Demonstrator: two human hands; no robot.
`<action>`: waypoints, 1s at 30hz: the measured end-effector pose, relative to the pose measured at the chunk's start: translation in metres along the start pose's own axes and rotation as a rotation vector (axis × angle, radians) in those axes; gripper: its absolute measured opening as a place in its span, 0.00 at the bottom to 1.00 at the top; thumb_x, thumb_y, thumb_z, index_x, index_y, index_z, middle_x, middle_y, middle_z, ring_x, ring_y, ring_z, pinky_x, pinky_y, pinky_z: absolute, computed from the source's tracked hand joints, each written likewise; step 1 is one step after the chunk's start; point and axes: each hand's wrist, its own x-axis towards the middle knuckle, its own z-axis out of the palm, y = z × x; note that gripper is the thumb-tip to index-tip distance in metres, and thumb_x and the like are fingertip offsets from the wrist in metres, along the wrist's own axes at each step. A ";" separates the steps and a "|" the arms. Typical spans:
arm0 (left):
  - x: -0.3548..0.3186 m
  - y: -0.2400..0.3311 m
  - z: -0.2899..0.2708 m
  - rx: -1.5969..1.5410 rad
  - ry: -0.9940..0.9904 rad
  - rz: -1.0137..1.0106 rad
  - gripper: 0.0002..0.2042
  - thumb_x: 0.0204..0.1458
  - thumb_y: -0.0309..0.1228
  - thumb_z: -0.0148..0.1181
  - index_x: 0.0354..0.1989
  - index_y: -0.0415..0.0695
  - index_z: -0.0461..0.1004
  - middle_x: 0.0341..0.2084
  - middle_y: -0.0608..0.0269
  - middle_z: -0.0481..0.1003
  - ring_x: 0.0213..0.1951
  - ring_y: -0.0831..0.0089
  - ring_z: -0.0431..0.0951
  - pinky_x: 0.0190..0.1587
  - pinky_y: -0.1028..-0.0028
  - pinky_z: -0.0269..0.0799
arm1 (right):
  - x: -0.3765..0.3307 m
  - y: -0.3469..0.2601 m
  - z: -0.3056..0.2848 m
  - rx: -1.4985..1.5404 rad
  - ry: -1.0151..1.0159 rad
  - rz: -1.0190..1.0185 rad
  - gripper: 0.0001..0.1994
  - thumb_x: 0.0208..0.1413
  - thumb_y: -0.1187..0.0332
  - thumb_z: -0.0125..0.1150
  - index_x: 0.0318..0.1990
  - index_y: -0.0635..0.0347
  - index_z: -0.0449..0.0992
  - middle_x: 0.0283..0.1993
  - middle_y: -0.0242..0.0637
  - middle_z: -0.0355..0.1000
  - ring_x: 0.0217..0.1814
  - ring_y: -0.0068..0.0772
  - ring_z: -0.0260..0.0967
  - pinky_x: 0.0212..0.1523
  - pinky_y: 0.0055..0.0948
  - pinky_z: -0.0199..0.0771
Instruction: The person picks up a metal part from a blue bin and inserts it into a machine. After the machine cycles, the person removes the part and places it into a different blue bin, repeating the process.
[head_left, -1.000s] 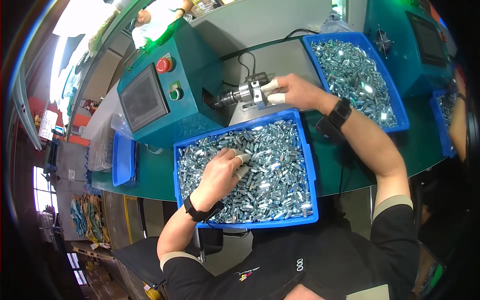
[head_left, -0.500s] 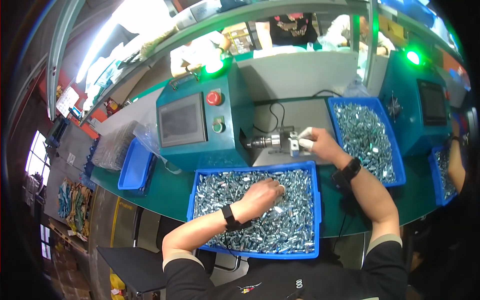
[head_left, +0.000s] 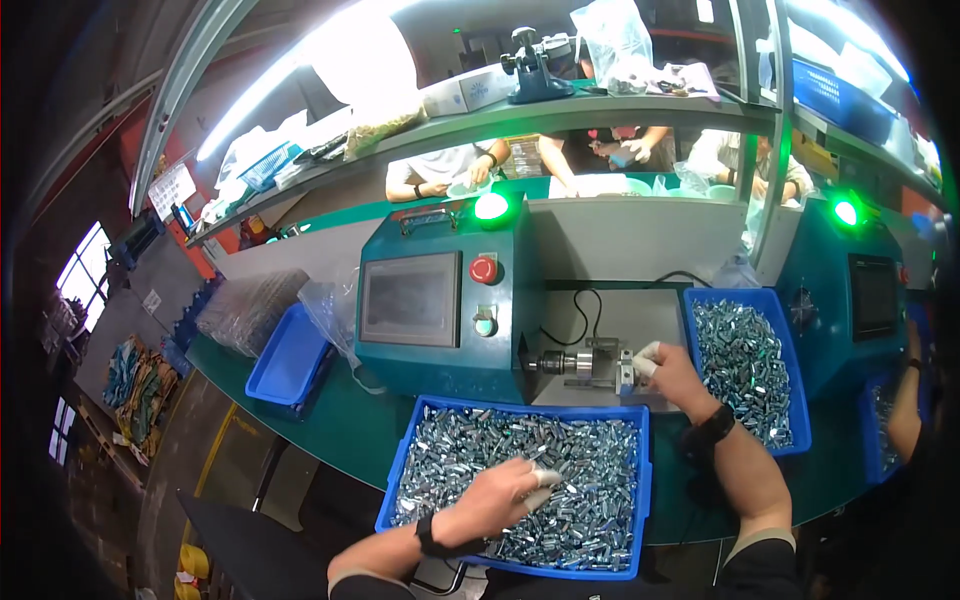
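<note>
Two hands observed at one green workbench [head_left: 350,430]. The left hand [head_left: 495,497] lies palm down in the near blue plastic bin [head_left: 640,500] at the bench's front edge, white-taped fingers curled into the heap of small metal parts [head_left: 590,480]; whether they pinch one cannot be told. Parts are short, shiny, cylindrical, too many to count. The right hand [head_left: 672,372] reaches to the metal fixture [head_left: 590,362] projecting from the teal machine [head_left: 440,300], taped fingertips closed at the fixture's end; anything gripped there is too small to make out. Each wrist carries one dark band.

Blue bins counted: the near one, a second one of like parts [head_left: 745,365] toward the right edge, and one with nothing visible inside [head_left: 290,355] toward the left edge. The machine bears one grey screen, one red button and one green lamp [head_left: 491,207].
</note>
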 end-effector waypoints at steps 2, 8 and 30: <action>-0.020 0.005 0.005 -0.068 0.091 -0.064 0.13 0.55 0.25 0.72 0.50 0.46 0.83 0.33 0.59 0.80 0.37 0.59 0.82 0.41 0.65 0.79 | -0.001 -0.003 0.003 -0.013 0.014 0.000 0.10 0.65 0.66 0.69 0.40 0.66 0.82 0.31 0.30 0.80 0.30 0.17 0.71 0.32 0.25 0.73; -0.065 0.023 0.030 -0.309 0.255 -0.343 0.13 0.55 0.23 0.72 0.49 0.45 0.81 0.43 0.56 0.84 0.41 0.61 0.85 0.42 0.67 0.81 | 0.002 0.006 0.009 -0.048 0.115 -0.023 0.14 0.62 0.63 0.72 0.45 0.65 0.80 0.31 0.35 0.81 0.29 0.22 0.75 0.32 0.30 0.75; -0.089 0.029 0.073 -0.175 0.695 -0.139 0.16 0.50 0.17 0.73 0.47 0.44 0.81 0.39 0.54 0.81 0.41 0.53 0.81 0.43 0.61 0.77 | 0.008 -0.069 0.032 -1.016 0.128 -0.260 0.20 0.55 0.55 0.72 0.43 0.63 0.76 0.31 0.50 0.82 0.38 0.57 0.82 0.41 0.53 0.80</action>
